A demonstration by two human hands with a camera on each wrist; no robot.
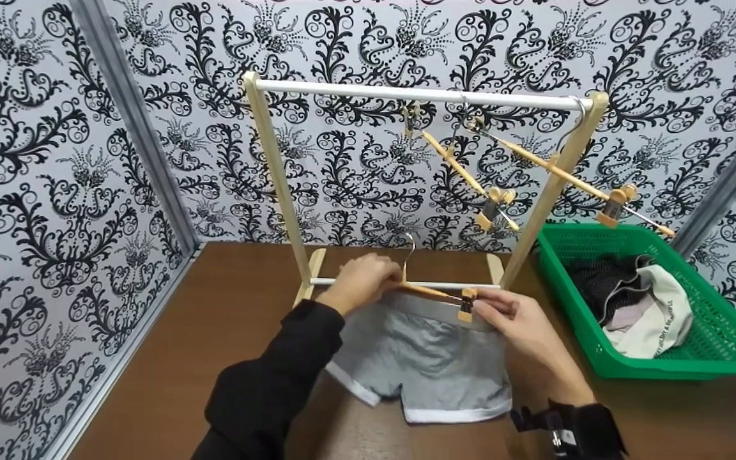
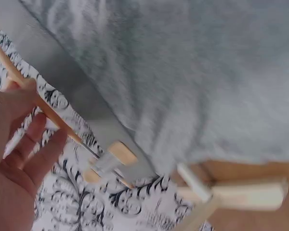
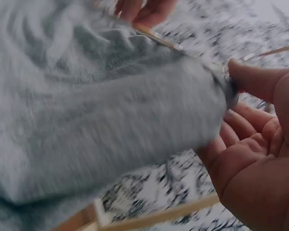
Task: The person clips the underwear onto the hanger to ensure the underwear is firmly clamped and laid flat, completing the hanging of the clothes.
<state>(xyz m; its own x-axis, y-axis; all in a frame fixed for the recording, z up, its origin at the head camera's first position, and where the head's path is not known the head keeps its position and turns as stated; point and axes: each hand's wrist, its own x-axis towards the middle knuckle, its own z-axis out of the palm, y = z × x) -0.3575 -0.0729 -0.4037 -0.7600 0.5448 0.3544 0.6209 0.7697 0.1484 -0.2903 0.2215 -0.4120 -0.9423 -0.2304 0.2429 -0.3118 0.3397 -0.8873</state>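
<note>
Grey boxer shorts (image 1: 444, 358) with white leg hems hang spread out beneath a wooden clip hanger (image 1: 429, 291). My left hand (image 1: 368, 279) grips the hanger's bar near its metal hook. In the left wrist view, thumb and fingers hold the bar (image 2: 58, 120), and one clip (image 2: 120, 156) sits on the waistband's end. At the other end, my right hand (image 1: 528, 326) pinches the waistband corner beside the right clip (image 1: 467, 305). The right wrist view is blurred; the shorts' edge (image 3: 202, 106) lies between thumb and fingers there.
Behind the hands stands a small wooden rack with a white rail (image 1: 368, 91). Two clip hangers (image 1: 553, 167) hang toward its right end. A green basket (image 1: 681, 367) with dark and cream clothes (image 1: 662, 313) is on the brown table (image 1: 170, 338) at right.
</note>
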